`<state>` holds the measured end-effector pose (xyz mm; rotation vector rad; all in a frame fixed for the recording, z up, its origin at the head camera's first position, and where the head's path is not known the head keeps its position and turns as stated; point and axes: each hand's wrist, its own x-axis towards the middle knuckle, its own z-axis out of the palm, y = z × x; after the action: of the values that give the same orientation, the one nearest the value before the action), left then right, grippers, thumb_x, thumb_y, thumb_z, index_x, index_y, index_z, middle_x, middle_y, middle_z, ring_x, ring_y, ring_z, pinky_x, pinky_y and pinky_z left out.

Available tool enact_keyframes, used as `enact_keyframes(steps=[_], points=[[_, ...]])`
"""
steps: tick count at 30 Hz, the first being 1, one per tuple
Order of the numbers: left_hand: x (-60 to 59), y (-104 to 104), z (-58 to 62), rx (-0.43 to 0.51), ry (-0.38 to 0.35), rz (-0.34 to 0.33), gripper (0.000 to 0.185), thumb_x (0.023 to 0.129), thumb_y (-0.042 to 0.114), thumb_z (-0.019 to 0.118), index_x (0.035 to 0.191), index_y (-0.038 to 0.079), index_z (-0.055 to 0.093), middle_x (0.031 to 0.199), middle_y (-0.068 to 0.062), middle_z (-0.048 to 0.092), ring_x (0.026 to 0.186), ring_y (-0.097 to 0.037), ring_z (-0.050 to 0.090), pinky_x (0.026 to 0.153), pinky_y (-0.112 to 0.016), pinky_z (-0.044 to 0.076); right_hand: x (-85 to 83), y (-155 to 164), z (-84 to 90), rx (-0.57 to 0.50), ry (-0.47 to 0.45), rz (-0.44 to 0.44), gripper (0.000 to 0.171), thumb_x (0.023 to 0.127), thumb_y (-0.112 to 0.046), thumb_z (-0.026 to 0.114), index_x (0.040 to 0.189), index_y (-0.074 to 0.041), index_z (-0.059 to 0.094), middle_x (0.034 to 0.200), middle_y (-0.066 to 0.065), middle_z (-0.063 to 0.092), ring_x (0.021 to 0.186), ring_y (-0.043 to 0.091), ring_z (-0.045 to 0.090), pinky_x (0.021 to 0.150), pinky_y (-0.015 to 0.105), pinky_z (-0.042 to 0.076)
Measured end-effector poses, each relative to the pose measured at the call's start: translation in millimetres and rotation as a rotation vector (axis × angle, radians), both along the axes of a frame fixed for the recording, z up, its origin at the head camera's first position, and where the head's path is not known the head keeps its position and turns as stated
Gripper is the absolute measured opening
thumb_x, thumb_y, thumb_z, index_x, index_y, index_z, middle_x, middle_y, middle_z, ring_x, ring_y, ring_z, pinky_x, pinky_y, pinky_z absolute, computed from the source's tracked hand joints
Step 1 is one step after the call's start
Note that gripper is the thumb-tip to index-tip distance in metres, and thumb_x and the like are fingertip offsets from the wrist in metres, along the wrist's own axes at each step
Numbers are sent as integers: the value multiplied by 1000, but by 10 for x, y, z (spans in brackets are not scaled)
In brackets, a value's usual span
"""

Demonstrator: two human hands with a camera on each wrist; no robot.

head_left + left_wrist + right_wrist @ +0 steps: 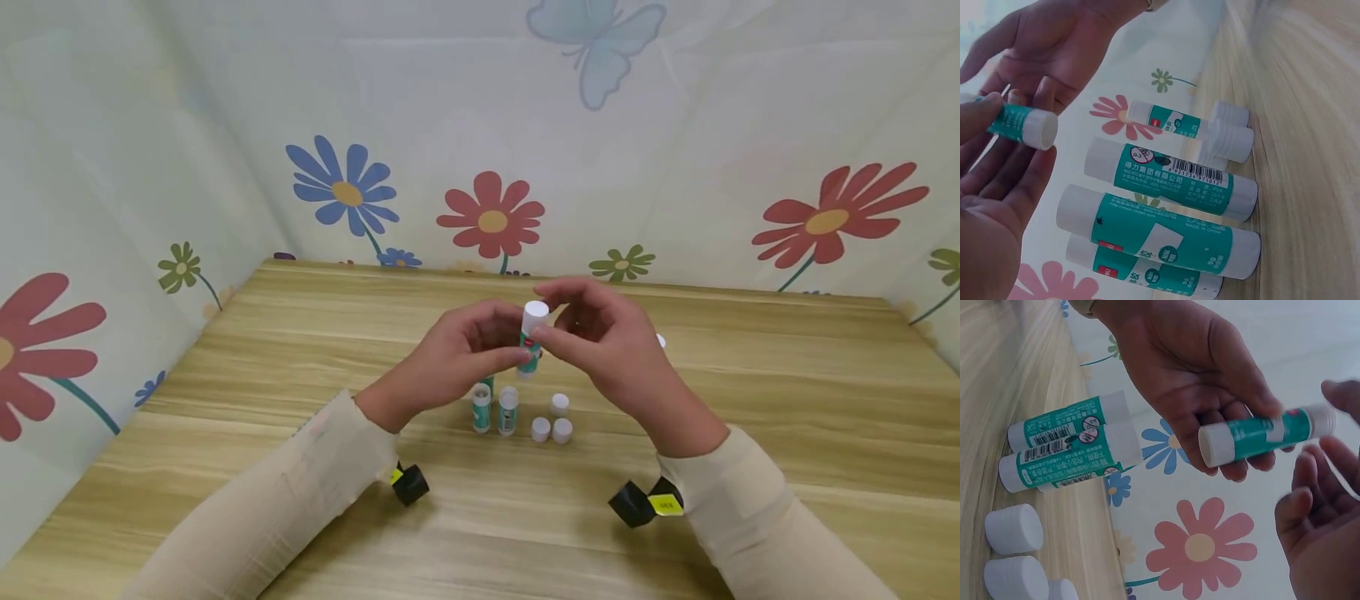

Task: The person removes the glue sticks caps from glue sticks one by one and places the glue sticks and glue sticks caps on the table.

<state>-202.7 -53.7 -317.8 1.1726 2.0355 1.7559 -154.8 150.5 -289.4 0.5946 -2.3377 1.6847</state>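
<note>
A glue stick (529,337) with a teal label and white ends is held up above the table. My left hand (468,346) grips its lower part between thumb and fingers, as the right wrist view also shows. My right hand (611,337) hovers around the white top end, its fingers spread and relaxed. Below stand several more glue sticks (507,411), two of them showing uncapped tops. Three white caps (561,430) lie beside them on the right. Another glue stick (1172,122) stands beyond the caps in the left wrist view.
The wood-grain table (360,517) reaches back to a white cloth (675,158) printed with flowers and a butterfly. A black wrist camera (632,503) hangs under the right sleeve, and another black camera (411,484) under the left.
</note>
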Motion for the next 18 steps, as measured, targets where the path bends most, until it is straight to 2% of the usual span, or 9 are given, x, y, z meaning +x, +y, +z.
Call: enact_keyframes(steps=[4, 9, 12, 18], points=[[12, 22, -5, 4, -3, 59, 29, 90, 7, 67, 118, 11, 58, 108, -8, 69, 98, -19, 67, 89, -34, 57, 3, -40, -4, -7, 5, -85, 29, 85, -18, 76, 109, -10, 61, 95, 4, 61, 76, 21, 57, 66, 24, 51], [27, 41, -14, -20, 16, 70, 30, 89, 7, 69, 116, 10, 58, 106, -7, 68, 95, -18, 67, 86, -33, 57, 12, -44, -6, 20, 37, -117, 21, 84, -19, 76, 100, -11, 64, 84, -1, 62, 69, 20, 57, 62, 25, 51], [31, 39, -17, -35, 27, 55, 31, 90, 7, 68, 119, 11, 58, 108, -7, 68, 96, -17, 67, 87, -32, 57, 8, -28, -5, 35, 55, -96, 18, 85, -17, 75, 100, -10, 67, 84, -4, 64, 69, 19, 57, 61, 25, 51], [25, 9, -25, -47, 14, -36, 36, 96, 6, 59, 132, 8, 55, 122, -10, 66, 110, -21, 66, 96, -32, 53, 29, -1, 2, 61, 41, -24, 19, 90, -12, 69, 108, -10, 69, 95, 1, 67, 73, 21, 61, 66, 25, 54]])
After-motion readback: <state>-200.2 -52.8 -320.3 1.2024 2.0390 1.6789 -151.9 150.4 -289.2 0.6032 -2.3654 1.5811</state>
